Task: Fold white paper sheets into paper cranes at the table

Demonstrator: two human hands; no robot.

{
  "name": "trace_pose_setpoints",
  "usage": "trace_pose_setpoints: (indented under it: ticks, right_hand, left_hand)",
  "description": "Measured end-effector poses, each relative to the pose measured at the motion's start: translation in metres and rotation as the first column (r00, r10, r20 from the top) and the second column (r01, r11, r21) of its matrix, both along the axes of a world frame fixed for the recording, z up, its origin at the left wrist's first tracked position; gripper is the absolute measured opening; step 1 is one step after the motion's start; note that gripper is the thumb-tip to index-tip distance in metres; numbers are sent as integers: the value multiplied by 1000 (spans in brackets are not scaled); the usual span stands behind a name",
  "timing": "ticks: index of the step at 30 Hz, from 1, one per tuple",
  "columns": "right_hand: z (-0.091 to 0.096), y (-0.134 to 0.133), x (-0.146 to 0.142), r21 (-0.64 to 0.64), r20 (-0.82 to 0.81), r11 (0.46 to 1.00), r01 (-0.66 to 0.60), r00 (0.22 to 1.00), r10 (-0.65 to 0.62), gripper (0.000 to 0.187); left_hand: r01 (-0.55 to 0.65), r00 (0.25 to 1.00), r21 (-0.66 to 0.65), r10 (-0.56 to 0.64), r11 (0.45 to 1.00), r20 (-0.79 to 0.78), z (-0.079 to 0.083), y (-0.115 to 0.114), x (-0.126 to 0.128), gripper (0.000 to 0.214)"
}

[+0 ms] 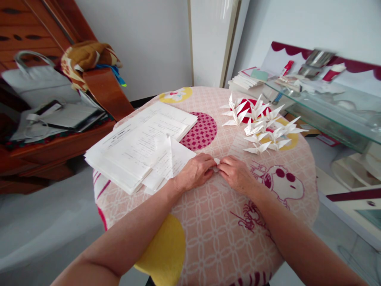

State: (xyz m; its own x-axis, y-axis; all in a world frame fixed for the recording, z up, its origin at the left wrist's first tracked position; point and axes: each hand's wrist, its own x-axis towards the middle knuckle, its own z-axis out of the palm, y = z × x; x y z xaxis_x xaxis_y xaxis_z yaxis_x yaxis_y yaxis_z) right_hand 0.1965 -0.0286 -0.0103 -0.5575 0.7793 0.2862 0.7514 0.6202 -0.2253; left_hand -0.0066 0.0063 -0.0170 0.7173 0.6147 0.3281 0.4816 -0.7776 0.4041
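Between my two hands, over the middle of the table, is a small piece of folded white paper (217, 161). My left hand (199, 170) pinches its left side and my right hand (235, 171) pinches its right side. Fingers hide most of the paper, so its folded shape does not show. Left of my hands lies a stack of printed sheets (131, 139), with loose creased paper (175, 157) on its near right corner. Several white paper cranes (257, 125) stand grouped beyond my right hand.
A pink patterned cloth (205, 222) covers the round table. To the right, a glass shelf (327, 107) holds papers, a metal container and small items. On the left, a wooden seat (65, 143) carries a grey handbag (41, 83), a notebook and a brown cloth (86, 59).
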Motion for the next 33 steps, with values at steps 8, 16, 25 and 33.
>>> trace_pose_setpoints:
  ticks: [8,16,25,33]
  right_hand:
    - [0,0,-1,0,1,1000,7,1000,-7,21]
    - [-1,2,-2,14,24,1000,5,1000,-6,27]
    - [0,1,-1,29,84,999,-18,996,16,22]
    - [2,1,-5,24,107,1000,-4,994,1,26]
  left_hand:
    - [-64,998,16,65,998,-27,1,-2,4,13]
    - [20,997,32,-17,999,-76,4,1,1,19]
    - [58,989,90,-45,994,-142,9,0,-1,21]
    - [39,981,151,-9,988,-195,9,-2,3,20]
